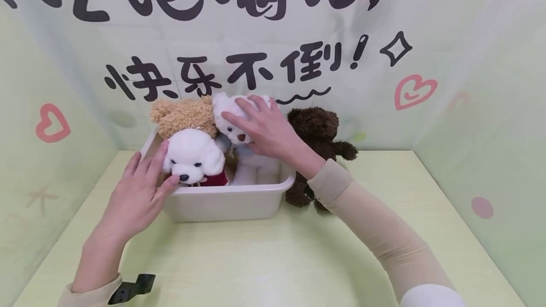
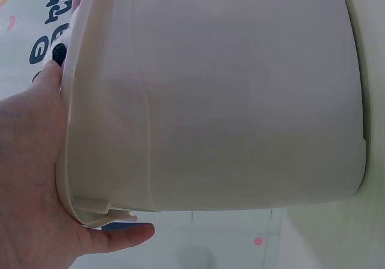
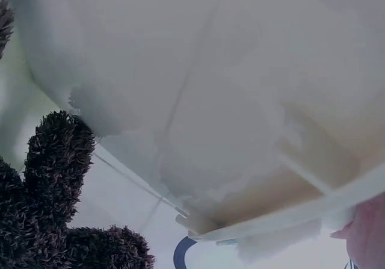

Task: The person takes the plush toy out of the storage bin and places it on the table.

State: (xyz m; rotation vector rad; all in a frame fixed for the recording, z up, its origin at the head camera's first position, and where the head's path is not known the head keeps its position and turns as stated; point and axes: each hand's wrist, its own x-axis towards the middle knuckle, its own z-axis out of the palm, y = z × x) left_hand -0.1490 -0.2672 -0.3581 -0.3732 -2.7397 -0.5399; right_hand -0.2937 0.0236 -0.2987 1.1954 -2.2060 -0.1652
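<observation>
A white plastic bin (image 1: 226, 205) holds several plush toys. My left hand (image 1: 134, 198) lies over its left rim, fingers extended along the side of a white plush dog (image 1: 187, 155) in a dark red top. The thumb reaches close to the dog's black nose. Beside the dog, a white teddy bear (image 1: 239, 136) sits upright, a light blue-grey piece at its neck. My right hand (image 1: 273, 129) rests on this bear's head, fingers spread over the top and face, covering part of it. A tan curly plush (image 1: 185, 115) lies behind the dog, its lower part hidden.
A dark brown plush (image 1: 315, 124) stands against the bin's right side, partly behind my right forearm. The pale table (image 1: 264, 259) extends in front of the bin. Behind is a printed backdrop (image 1: 452, 51) with large dark characters and pink hearts.
</observation>
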